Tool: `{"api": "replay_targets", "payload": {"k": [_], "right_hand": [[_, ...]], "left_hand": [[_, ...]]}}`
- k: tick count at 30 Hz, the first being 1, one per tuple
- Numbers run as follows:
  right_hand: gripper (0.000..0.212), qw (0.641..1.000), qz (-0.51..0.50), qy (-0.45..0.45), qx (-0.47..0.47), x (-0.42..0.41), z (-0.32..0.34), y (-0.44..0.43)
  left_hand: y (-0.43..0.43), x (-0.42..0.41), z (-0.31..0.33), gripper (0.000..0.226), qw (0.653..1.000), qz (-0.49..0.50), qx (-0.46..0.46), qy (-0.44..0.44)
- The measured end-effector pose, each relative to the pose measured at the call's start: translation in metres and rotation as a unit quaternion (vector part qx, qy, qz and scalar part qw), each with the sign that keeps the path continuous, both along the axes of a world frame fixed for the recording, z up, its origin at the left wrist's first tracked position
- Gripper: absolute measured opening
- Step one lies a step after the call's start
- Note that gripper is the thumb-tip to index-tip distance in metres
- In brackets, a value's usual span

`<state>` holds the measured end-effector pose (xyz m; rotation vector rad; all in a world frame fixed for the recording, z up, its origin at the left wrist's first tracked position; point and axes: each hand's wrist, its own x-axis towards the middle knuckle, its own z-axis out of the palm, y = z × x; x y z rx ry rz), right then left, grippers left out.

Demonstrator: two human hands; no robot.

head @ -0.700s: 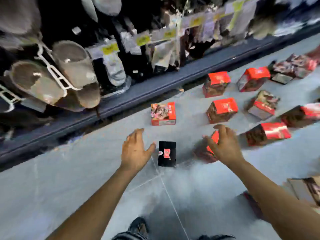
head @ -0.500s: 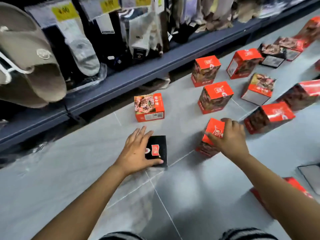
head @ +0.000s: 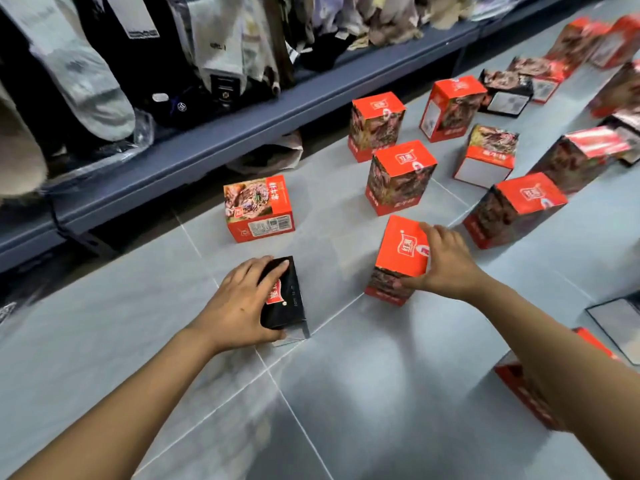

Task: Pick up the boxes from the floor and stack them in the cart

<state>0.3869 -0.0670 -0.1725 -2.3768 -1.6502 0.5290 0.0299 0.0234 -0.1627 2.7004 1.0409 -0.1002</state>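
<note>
Cardboard meets curled fingers (head: 265, 269): the left hand (head: 239, 306) wraps the flat black box (head: 289, 301), the right hand (head: 446, 268) pinches the upright red box (head: 401, 249) by its top, both on the floor (head: 346, 393). Likely light, stiff, glossy; grip opposite faces squarely.

Right forearm (head: 554, 358) hides most of the nearest red box (head: 510, 379); far boxes (head: 609, 39) are blurred.

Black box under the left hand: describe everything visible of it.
The black box is a glossy carton, seemingly cardboard, with a red label bearing white characters on top and faint pale print on its side. It lies flat on the grey tiled floor. The left hand grips it, fingers over its far end, thumb at its near end.
</note>
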Motion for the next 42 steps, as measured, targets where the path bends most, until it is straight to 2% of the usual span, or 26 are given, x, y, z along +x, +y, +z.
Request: {"api": "replay_targets", "payload": {"k": [3, 6, 9, 12, 15, 18, 22, 25, 29, 34, 37, 42], "right_hand": [[0.124, 0.999, 0.019, 0.027, 0.019, 0.002, -0.002, 0.007], [0.120, 0.998, -0.004, 0.045, 0.034, -0.004, -0.007, 0.009], [0.120, 0.996, -0.061, -0.012, 0.062, -0.027, -0.007, 0.008], [0.121, 0.988, -0.127, -0.075, 0.039, -0.057, -0.002, 0.001], [0.114, 0.988, -0.129, -0.081, 0.003, -0.071, -0.002, -0.013], [0.111, 0.995, -0.104, 0.000, 0.013, -0.071, -0.010, -0.031], [0.119, 0.963, -0.109, 0.241, 0.058, -0.063, -0.024, -0.046], [0.118, 0.958, -0.092, 0.262, 0.069, -0.055, -0.041, -0.053], [0.130, 0.944, -0.062, 0.319, 0.059, -0.053, -0.055, -0.044], [0.092, 0.916, -0.076, 0.384, 0.084, -0.053, -0.050, -0.030], [0.084, 0.914, -0.122, 0.378, 0.083, -0.062, -0.041, -0.027], [0.075, 0.869, -0.268, 0.413, 0.043, -0.079, 0.035, -0.007]], "left_hand": [[0.005, -0.001, 0.003, 0.117, 1.000, -0.009, -0.004, 0.014], [0.003, 0.001, 0.003, 0.117, 0.999, 0.002, 0.025, 0.032], [-0.012, 0.012, 0.000, 0.120, 0.992, 0.096, 0.061, 0.054], [-0.029, 0.024, 0.004, 0.121, 0.968, 0.227, 0.071, 0.073], [-0.036, 0.028, 0.014, 0.123, 0.953, 0.275, 0.078, 0.101], [-0.031, 0.022, 0.018, 0.126, 0.953, 0.243, 0.114, 0.141], [-0.015, 0.014, 0.010, 0.122, 0.985, 0.084, 0.078, 0.133], [-0.010, 0.014, 0.000, 0.115, 0.990, 0.038, 0.046, 0.124], [-0.002, 0.011, -0.001, 0.106, 0.995, 0.018, 0.041, 0.084], [0.012, 0.019, 0.008, 0.099, 0.995, 0.016, 0.022, 0.101], [0.013, 0.022, 0.019, 0.095, 0.993, 0.049, -0.002, 0.103], [0.014, 0.011, 0.088, 0.097, 0.981, 0.177, -0.059, 0.061]]}}
